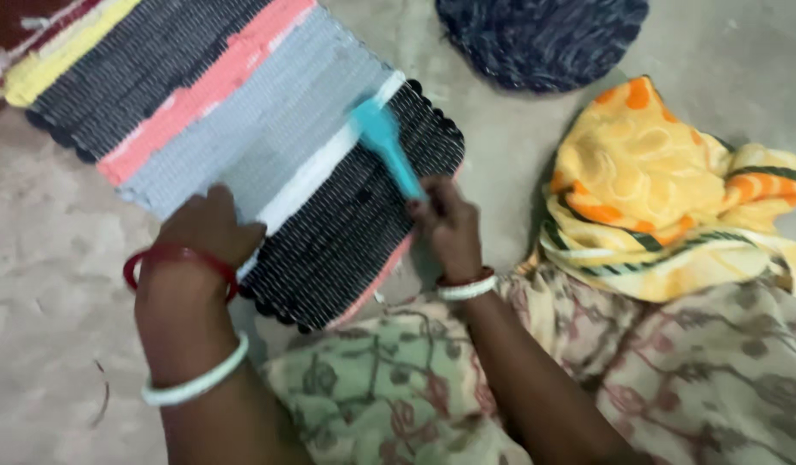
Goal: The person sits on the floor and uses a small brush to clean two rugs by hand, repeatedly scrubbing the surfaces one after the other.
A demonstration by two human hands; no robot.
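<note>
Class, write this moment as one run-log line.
left hand: pressing striped woven mat | right hand: holding turquoise brush on mat | floor: concrete

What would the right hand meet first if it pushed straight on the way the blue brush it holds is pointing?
The right hand points up-left along the blue brush. Going on, it would probably cross the mat's white stripe first, then the grey band; the brush is blurred, so contact is unclear.

Rug (243,120) on floor (45,258), brush (388,146) on rug, bundled cloth (665,198) right
</note>
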